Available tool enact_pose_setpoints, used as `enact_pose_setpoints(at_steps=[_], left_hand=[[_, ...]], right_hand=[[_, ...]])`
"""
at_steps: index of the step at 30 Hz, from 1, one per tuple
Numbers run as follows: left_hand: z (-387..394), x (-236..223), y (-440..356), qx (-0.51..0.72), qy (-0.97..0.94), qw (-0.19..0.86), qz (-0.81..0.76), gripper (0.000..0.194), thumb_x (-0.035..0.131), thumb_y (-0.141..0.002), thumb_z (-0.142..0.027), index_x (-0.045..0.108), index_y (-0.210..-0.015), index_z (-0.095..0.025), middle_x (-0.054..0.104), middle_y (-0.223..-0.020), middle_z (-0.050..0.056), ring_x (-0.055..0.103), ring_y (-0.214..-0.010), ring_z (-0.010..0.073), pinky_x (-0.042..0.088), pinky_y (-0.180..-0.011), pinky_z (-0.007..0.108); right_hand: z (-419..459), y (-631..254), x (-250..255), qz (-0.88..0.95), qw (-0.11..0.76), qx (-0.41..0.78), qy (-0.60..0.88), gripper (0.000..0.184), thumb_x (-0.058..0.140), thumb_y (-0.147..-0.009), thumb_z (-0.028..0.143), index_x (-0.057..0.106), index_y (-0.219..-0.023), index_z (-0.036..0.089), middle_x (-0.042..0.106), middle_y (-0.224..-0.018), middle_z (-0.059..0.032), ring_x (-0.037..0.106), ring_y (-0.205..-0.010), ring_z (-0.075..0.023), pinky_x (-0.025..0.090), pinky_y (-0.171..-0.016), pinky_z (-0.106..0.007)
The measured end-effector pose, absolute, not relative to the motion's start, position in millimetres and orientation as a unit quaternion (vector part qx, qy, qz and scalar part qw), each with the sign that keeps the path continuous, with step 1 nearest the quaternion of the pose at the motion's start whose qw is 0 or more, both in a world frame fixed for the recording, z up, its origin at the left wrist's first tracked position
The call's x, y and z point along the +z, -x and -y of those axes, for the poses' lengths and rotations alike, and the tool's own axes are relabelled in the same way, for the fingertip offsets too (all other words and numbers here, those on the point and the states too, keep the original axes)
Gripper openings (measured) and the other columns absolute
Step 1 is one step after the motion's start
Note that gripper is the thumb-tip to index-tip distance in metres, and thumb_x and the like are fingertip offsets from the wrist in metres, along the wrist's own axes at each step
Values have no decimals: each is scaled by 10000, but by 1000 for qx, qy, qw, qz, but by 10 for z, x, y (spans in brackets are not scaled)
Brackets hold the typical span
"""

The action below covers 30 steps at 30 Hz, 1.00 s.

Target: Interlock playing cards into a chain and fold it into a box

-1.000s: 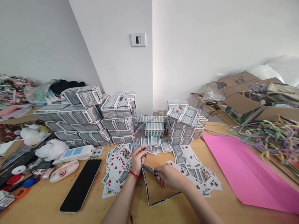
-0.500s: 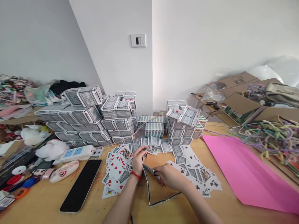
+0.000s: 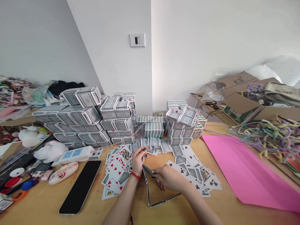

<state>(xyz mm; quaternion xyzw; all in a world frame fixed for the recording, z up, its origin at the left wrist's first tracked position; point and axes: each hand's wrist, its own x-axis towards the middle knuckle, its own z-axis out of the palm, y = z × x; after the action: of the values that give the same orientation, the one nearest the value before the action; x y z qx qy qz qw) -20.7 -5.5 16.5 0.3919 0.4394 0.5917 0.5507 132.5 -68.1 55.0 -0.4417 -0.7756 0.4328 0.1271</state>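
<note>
My left hand (image 3: 138, 160) is closed in a pinch at the upper corner of a bent strip (image 3: 148, 194) with a black-and-white edge, perhaps folded card. The strip bends at sharp corners and stands on the wooden table (image 3: 161, 215). From the right, my right hand (image 3: 168, 178) grips the strip's upper side between thumb and fingers; some fingertips are hidden. Heart playing cards (image 3: 117, 168) lie fanned beside my left wrist. Past my right hand, club cards (image 3: 197, 175) are spread out. Further back, face-down cards (image 3: 165, 146) form a row.
Blocks of stacked cards (image 3: 79, 115) rise at the back left, and another stack (image 3: 179, 125) stands right of centre. A black phone (image 3: 81, 187) and white power strip (image 3: 76, 154) lie left. Pink paper (image 3: 248, 175) and pipe cleaners (image 3: 274, 137) are at right.
The view has shifted very slightly. Both hands keep their hold on the strip, with barely any movement of the fingers.
</note>
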Motion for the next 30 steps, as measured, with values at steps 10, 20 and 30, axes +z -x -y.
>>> enact_pose_setpoints(at_steps=[10, 20, 30], left_hand=[[97, 186, 196, 584, -401, 546, -447, 193, 584, -632, -288, 667, -726, -142, 591, -623, 10, 494, -572, 127, 348, -547, 220], [110, 233, 203, 532, -451, 604, -386, 220, 558, -694, -314, 640, -784, -131, 500, -544, -16, 490, -566, 127, 377, -584, 230], [154, 374, 367, 389, -693, 519, -315, 212, 620, -707, -336, 652, -761, -134, 629, -770, 59, 560, -768, 192, 401, -722, 275]], right_hand=[[651, -1328, 478, 763, 117, 434, 465, 313, 277, -820, 173, 553, -673, 163, 634, -534, -37, 602, -445, -129, 428, -429, -184], [551, -1530, 411, 725, 230, 437, 481, 284, 418, -799, 267, 459, -532, 181, 534, -468, 32, 482, -391, -87, 348, -427, -188], [359, -1775, 260, 608, 442, 485, 446, 318, 533, -759, 453, 566, -633, 163, 505, -703, -16, 521, -617, -142, 433, -544, -258]])
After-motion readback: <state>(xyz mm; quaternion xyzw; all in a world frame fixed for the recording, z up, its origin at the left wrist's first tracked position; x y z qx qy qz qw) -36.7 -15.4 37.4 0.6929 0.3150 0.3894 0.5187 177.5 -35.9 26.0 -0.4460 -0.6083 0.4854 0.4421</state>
